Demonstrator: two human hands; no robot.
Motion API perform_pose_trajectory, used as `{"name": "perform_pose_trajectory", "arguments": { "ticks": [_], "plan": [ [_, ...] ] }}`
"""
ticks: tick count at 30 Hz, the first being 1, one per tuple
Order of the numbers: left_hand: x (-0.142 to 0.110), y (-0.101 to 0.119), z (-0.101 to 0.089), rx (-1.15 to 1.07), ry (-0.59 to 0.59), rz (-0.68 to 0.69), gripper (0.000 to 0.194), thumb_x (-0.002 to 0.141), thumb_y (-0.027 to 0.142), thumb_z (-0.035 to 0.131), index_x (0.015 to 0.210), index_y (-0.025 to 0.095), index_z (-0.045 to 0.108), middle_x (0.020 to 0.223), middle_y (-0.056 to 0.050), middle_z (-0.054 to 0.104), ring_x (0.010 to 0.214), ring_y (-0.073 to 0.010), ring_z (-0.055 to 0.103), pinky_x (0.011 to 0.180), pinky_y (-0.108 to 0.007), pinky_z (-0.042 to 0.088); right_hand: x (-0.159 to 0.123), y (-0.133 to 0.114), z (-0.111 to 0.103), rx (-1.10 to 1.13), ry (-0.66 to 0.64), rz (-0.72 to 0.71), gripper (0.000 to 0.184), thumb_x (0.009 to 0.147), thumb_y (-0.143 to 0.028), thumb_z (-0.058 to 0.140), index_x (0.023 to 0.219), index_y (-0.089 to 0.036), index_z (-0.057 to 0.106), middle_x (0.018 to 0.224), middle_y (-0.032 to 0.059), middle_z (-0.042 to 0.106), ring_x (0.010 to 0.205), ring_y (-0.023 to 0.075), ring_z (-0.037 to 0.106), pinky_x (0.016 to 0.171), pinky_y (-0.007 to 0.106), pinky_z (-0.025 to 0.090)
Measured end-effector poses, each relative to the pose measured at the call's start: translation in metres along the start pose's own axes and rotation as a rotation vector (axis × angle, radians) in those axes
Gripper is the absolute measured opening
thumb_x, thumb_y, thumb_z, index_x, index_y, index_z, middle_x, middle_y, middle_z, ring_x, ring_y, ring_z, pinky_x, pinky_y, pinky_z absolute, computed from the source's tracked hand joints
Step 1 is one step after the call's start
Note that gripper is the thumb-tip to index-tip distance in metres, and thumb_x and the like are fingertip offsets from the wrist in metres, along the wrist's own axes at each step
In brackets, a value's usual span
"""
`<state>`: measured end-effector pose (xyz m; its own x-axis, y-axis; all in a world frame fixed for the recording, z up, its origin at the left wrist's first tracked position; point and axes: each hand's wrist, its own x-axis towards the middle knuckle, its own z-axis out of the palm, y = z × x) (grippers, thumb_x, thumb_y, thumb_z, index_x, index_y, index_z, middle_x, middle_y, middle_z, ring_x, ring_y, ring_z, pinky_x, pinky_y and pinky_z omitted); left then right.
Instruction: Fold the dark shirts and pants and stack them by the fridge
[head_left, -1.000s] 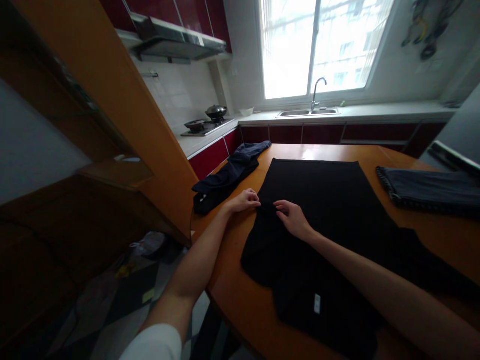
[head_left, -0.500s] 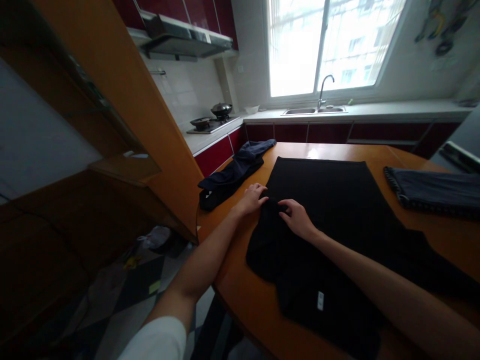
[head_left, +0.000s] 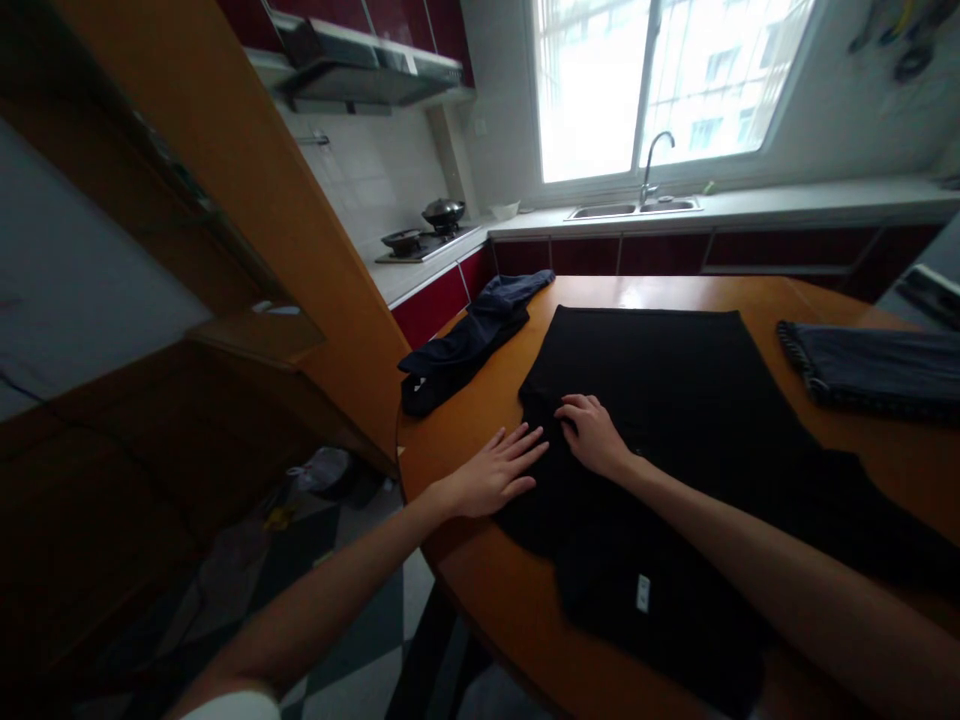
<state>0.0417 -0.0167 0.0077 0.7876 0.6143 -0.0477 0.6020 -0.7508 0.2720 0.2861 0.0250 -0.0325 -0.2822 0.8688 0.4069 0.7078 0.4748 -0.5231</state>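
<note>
A black long-sleeved top (head_left: 675, 390) lies spread on the wooden table, its hem toward the window. A small white label (head_left: 643, 593) shows at its near end. One sleeve stretches out to the right; the left side has folds and a wavy edge. My left hand (head_left: 499, 470) lies flat with fingers spread, fingertips on the top's left edge. Just right of it, my right hand (head_left: 594, 435) has its fingers curled together on the black cloth, seemingly pinching it; the fingertips are partly hidden.
Dark blue clothing (head_left: 480, 325) lies crumpled at the table's (head_left: 480, 440) left edge. A folded dark grey cloth (head_left: 877, 365) sits at the right. Beyond are a counter with a sink (head_left: 637, 209) and a stove with pans (head_left: 442, 212). A wooden partition (head_left: 322, 230) stands left.
My left hand has let go of the cloth, moved down toward me and spread flat at its left edge. My right hand has stayed nearly in place, its fingers drawn closer together.
</note>
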Motion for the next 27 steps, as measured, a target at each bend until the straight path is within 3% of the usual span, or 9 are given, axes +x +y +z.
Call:
{"name": "perform_pose_trajectory", "arguments": {
  "ticks": [3, 5, 9, 13, 17, 19, 21, 24, 27],
  "plan": [
    [-0.024, 0.008, -0.005, 0.0, 0.031, 0.046, 0.066, 0.1, 0.043, 0.051, 0.159, 0.032, 0.023, 0.164, -0.008, 0.026, 0.152, -0.0287, 0.018, 0.122, -0.052, 0.018, -0.001, -0.001, 0.0, -0.028, -0.046, -0.008, 0.039, 0.09, -0.014, 0.048, 0.123, -0.019, 0.069, 0.144, 0.0141, 0.053, 0.133, 0.0298, 0.045, 0.108, 0.051, 0.039],
    [-0.038, 0.014, -0.001, 0.014, 0.136, 0.036, 0.06, 0.098, 0.038, 0.056, 0.154, 0.031, 0.036, 0.155, -0.011, 0.042, 0.145, -0.0286, 0.034, 0.117, -0.048, 0.031, -0.001, -0.001, 0.001, -0.045, -0.074, -0.024, 0.044, 0.091, -0.013, 0.045, 0.131, -0.02, 0.065, 0.15, 0.0134, 0.049, 0.138, 0.0296, 0.042, 0.111, 0.052, 0.036],
    [-0.055, 0.025, 0.017, 0.036, 0.355, -0.043, 0.031, 0.101, 0.023, 0.048, 0.126, 0.026, 0.066, 0.108, -0.011, 0.063, 0.104, -0.022, 0.059, 0.089, -0.035, 0.052, -0.003, 0.0, 0.003, -0.071, -0.121, -0.07, 0.044, 0.097, -0.023, 0.043, 0.139, -0.021, 0.059, 0.157, 0.0116, 0.041, 0.146, 0.0298, 0.033, 0.116, 0.054, 0.028],
    [-0.059, 0.032, 0.016, 0.024, 0.282, 0.015, 0.028, 0.102, 0.021, 0.043, 0.11, 0.023, 0.07, 0.096, -0.009, 0.064, 0.09, -0.019, 0.059, 0.081, -0.03, 0.05, -0.003, -0.002, 0.002, -0.106, -0.164, -0.082, 0.047, 0.1, -0.033, 0.043, 0.143, -0.019, 0.054, 0.159, 0.0128, 0.037, 0.149, 0.0312, 0.028, 0.119, 0.056, 0.024],
    [-0.053, 0.03, -0.014, -0.13, 0.076, 0.004, 0.027, 0.101, 0.03, 0.048, 0.098, 0.024, 0.074, 0.094, -0.008, 0.067, 0.084, -0.0183, 0.062, 0.078, -0.028, 0.048, -0.003, -0.003, 0.002, -0.116, -0.179, -0.077, 0.049, 0.1, -0.034, 0.043, 0.145, -0.017, 0.051, 0.159, 0.0148, 0.036, 0.149, 0.0315, 0.028, 0.119, 0.056, 0.023],
    [-0.038, 0.02, -0.031, -0.233, 0.054, -0.098, 0.028, 0.099, 0.037, 0.052, 0.091, 0.023, 0.075, 0.089, -0.007, 0.068, 0.082, -0.019, 0.062, 0.079, -0.029, 0.048, -0.003, -0.002, 0.002, -0.131, -0.193, -0.081, 0.05, 0.1, -0.034, 0.042, 0.146, -0.016, 0.05, 0.159, 0.0154, 0.035, 0.149, 0.0315, 0.027, 0.119, 0.056, 0.023],
    [-0.01, 0.001, -0.042, -0.291, 0.179, -0.22, 0.032, 0.099, 0.043, 0.051, 0.095, 0.022, 0.074, 0.09, -0.007, 0.068, 0.084, -0.0203, 0.062, 0.082, -0.031, 0.048, -0.003, -0.002, 0.003, -0.14, -0.198, -0.077, 0.05, 0.1, -0.034, 0.042, 0.146, -0.017, 0.05, 0.159, 0.0154, 0.035, 0.149, 0.0311, 0.028, 0.119, 0.056, 0.023],
    [0.049, -0.041, -0.049, -0.27, 0.371, -0.258, 0.032, 0.096, 0.042, 0.053, 0.104, 0.017, 0.072, 0.098, -0.009, 0.066, 0.09, -0.021, 0.061, 0.085, -0.031, 0.046, -0.003, -0.004, 0.001, -0.14, -0.2, -0.067, 0.05, 0.1, -0.034, 0.043, 0.147, -0.017, 0.049, 0.159, 0.0152, 0.035, 0.149, 0.0304, 0.028, 0.12, 0.056, 0.022],
    [0.1, -0.08, -0.053, -0.267, 0.259, -0.242, 0.033, 0.086, 0.046, 0.064, 0.088, 0.014, 0.073, 0.087, -0.007, 0.064, 0.081, -0.0196, 0.059, 0.079, -0.03, 0.046, -0.003, -0.007, -0.001, -0.157, -0.218, -0.058, 0.051, 0.1, -0.035, 0.043, 0.147, -0.018, 0.049, 0.16, 0.0141, 0.035, 0.149, 0.0291, 0.028, 0.12, 0.054, 0.021]
  ]
}}
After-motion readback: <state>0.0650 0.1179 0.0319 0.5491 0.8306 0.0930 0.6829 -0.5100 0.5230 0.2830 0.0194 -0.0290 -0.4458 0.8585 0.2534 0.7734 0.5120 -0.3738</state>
